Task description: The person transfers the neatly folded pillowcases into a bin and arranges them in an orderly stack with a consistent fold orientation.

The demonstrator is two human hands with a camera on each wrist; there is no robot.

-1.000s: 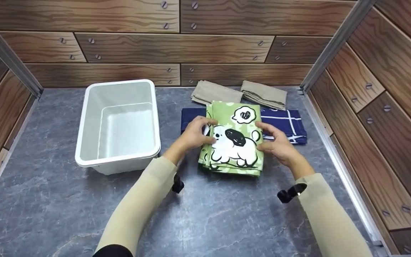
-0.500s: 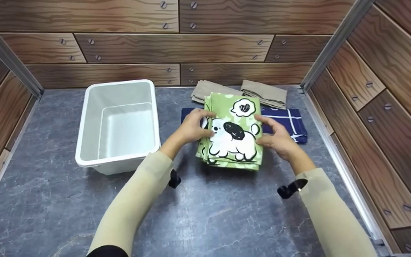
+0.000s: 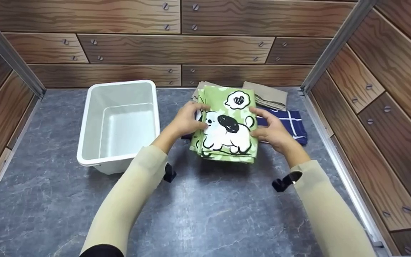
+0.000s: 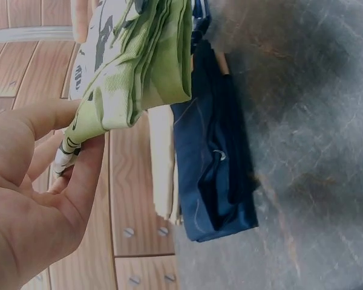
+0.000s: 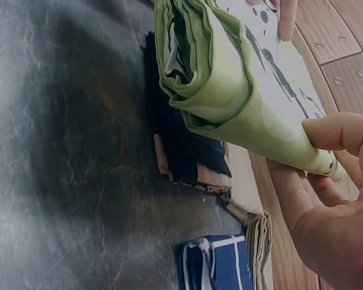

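A green folded cloth (image 3: 228, 141) with a cartoon dog printed on top is held between both hands, raised over the table. My left hand (image 3: 187, 119) pinches its left edge, thumb on top and fingers beneath, as the left wrist view shows. Gripping the opposite edge the same way is my right hand (image 3: 277, 132). The cloth's layered folds (image 5: 224, 96) hang thick in the right wrist view. Under and behind it lie navy folded cloths, one with white lines (image 3: 291, 123) at the right and a plainer navy one (image 4: 215, 175) mostly hidden in the head view.
Two beige folded cloths lie by the back wall, the right one (image 3: 268, 95) in fuller view and the left one (image 3: 202, 88) partly covered. A deep white bin (image 3: 83, 132) stands to the left. Wood-patterned panels (image 3: 134, 48) enclose the grey table (image 3: 205, 214).
Both hands have lifted the green cloth and carried it away from me and slightly left. It now overlaps the left beige cloth more in the head view. The bin stays put.
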